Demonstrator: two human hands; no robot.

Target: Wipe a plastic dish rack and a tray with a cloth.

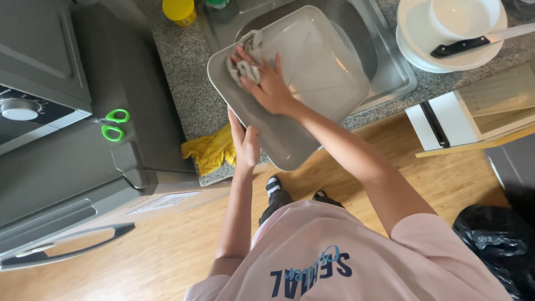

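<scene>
- The large square clear-glass baking dish (312,72) is held tilted over the steel sink (390,67), its near edge toward the person, so the inside faces up within reach of the wiping hand.
- The left hand (245,146) clamps the dish's near rim, thumb on top and fingers curled beneath and out of sight; it seems to carry the weight and steady the tilt.
- The right hand (271,86) lies flat inside the dish, fingers spread and pressing a crumpled grey cloth (245,61), which bunches just beyond the fingertips at the far left corner.
- A yellow rubber glove (212,149) lies on the speckled granite counter (184,72), just left of the left-hand fingers.
- Green-handled scissors (114,124) sit farther left on the grey stove top.
- Well right of the right hand, a black-handled knife (462,45) rests across stacked white plates (415,33).
</scene>
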